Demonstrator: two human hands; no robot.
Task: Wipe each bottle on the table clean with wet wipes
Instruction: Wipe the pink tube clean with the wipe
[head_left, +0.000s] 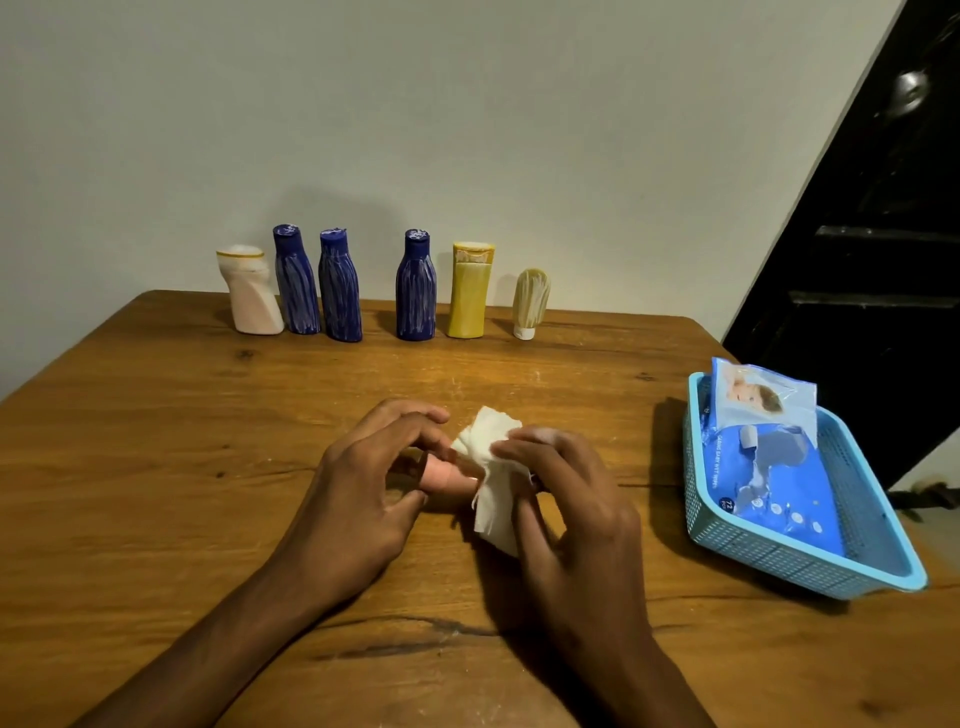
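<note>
The left hand (363, 483) pinches a small pink bottle (441, 475) steady above the counter (156, 441), so the right hand (566, 499), at 3 o'clock, can rub its pinched wet wipe (491, 467) along it.

I see a wooden bench (156, 467) with dark knots and grain, pushed against a plain pale wall (467, 104). A black door (872, 249) stands at my right. The light is dim and warm.

Most of the small pink bottle (441, 475) at frame centre is hidden by both hands and the white wipe (491, 467).
</note>
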